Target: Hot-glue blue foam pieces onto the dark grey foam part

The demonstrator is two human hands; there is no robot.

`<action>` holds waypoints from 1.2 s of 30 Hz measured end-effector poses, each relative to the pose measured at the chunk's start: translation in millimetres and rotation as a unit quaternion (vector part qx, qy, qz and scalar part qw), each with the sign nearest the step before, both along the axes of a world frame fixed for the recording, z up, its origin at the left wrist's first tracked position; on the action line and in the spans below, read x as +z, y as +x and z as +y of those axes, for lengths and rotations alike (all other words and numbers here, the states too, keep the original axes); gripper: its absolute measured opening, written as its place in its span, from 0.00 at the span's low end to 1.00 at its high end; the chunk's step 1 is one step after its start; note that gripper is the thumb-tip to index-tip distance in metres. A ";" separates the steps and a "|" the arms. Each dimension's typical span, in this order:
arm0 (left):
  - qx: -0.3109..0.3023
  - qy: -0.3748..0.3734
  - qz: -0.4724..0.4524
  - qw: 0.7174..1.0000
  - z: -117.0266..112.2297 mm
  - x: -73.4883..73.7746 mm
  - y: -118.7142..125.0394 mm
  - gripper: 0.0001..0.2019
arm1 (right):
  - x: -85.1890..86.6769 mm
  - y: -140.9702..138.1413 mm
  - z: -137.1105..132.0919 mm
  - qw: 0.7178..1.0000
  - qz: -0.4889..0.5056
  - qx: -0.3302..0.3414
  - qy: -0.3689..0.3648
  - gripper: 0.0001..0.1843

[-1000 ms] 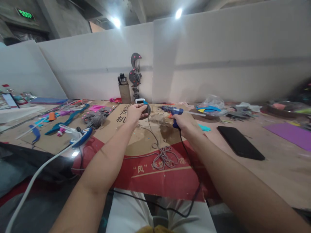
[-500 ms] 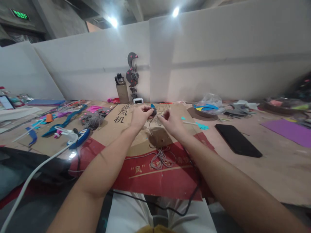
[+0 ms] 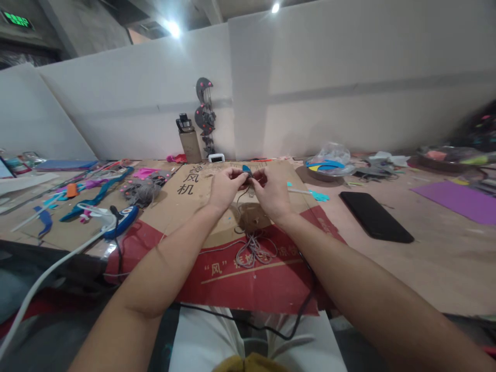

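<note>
My left hand [image 3: 226, 187] is closed in a pinch on a small dark grey, yarn-wrapped piece [image 3: 249, 176]. A blue tip [image 3: 246, 168] sticks up above the fingers. My right hand [image 3: 272, 192] is pinched at the piece's right side, its fingertips meeting those of the left hand; they partly hide the piece. A thin strand of grey yarn [image 3: 238, 200] hangs from it. Below, a loose looped bundle of grey yarn [image 3: 256, 250] lies on the red part of the cardboard sheet [image 3: 232, 297].
Left lie a tangle of grey yarn [image 3: 143, 190], a blue power strip [image 3: 122, 222] with a white cable, and coloured scraps. A bottle [image 3: 189, 144] stands at the back. Right are a black phone [image 3: 375, 217], a plastic-wrapped bowl [image 3: 329, 168] and a purple sheet [image 3: 457, 200].
My right hand has moved left and its fingertips have closed at the small piece beside my left hand. The camera view has shifted slightly.
</note>
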State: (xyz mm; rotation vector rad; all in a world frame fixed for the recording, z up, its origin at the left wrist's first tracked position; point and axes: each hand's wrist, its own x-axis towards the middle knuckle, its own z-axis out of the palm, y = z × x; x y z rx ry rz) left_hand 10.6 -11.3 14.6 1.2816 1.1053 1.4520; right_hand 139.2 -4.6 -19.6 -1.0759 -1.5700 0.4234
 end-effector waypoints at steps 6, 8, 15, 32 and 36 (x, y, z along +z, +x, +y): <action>-0.016 -0.048 -0.040 0.998 1.2 1.4 0.8 0.02 | 3.7 3.5 -0.9 1.000 -0.015 -0.013 0.001 0.04; -0.021 -0.050 -0.052 0.997 1.8 1.0 0.8 0.02 | 4.4 3.6 -1.4 1.000 -0.014 -0.019 0.006 0.04; -0.041 -0.038 -0.058 0.997 2.8 0.7 -2.3 0.04 | 8.6 -1.1 -7.5 1.000 -0.009 -0.008 0.008 0.02; -0.049 -0.001 -0.050 0.998 -0.8 7.0 -5.6 0.04 | 12.5 0.1 -6.4 0.998 0.038 0.025 -0.041 0.01; -0.056 0.004 -0.044 0.997 0.8 5.2 -6.4 0.04 | 17.1 1.7 -9.6 0.999 0.027 0.013 -0.019 0.01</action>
